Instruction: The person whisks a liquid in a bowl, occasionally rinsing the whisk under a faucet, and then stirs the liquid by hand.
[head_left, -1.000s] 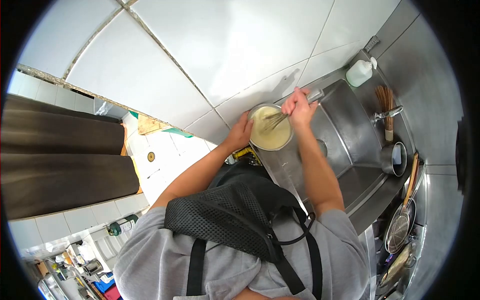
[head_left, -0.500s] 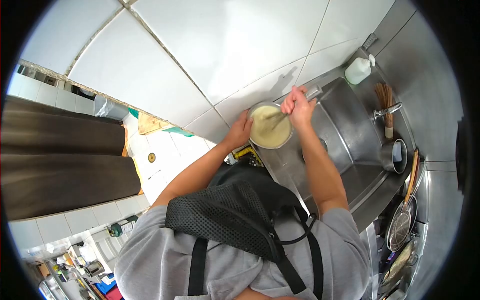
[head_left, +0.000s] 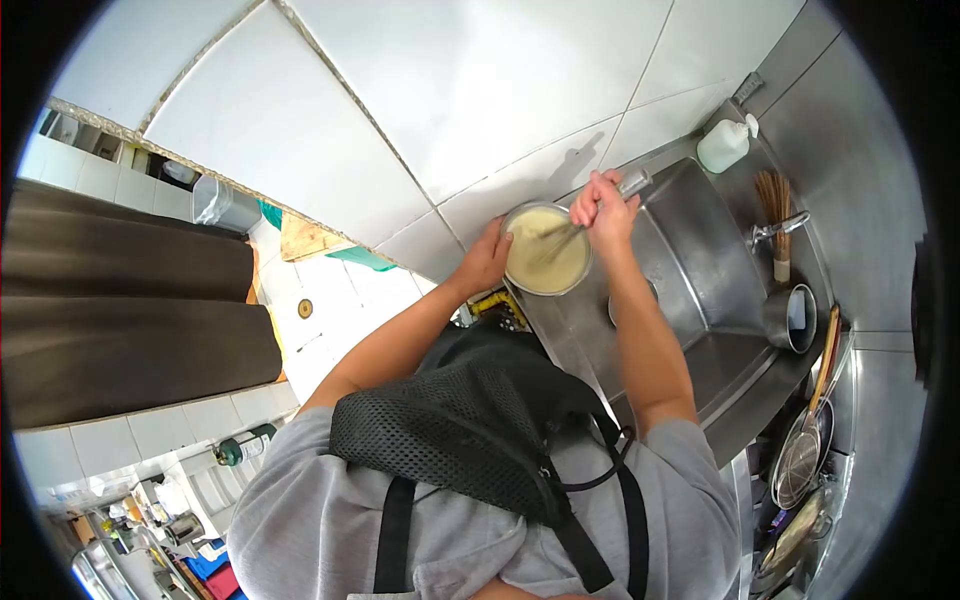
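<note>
ok so both hands are busy here. the right hand (head_left: 606, 212) is closed around the handle of a wire whisk (head_left: 560, 241), with the top end of the handle poking out past the fist and the wires down in a pale yellow mixture (head_left: 535, 268). the left hand (head_left: 484, 262) has hold of the left side of the round bowl (head_left: 548, 292) that the mixture is in, thumb up by the rim. the bowl sits over the metal counter (head_left: 566, 340) right at the left end of the sink (head_left: 690, 262), close to the white tiled wall (head_left: 420, 90). can't tell how much of its base is touching the counter, since it's hidden.

just below the left hand there's something yellow (head_left: 492, 303), too cluttered to make out. at the far edge of the sink you've got a pump bottle (head_left: 723, 147) with pale liquid, then a bundle of thin sticks (head_left: 775, 205) behind the faucet (head_left: 778, 229), then a metal pot (head_left: 790, 318) tipped on its side, its mouth facing right. past that, a round mesh strainer (head_left: 800, 462) with a wooden handle lies near some pans. way over left, dark brown curtains (head_left: 130, 350) hang beside a bin (head_left: 226, 205) with a clear bag, and a round drain (head_left: 305, 309) shows in the white floor.
</note>
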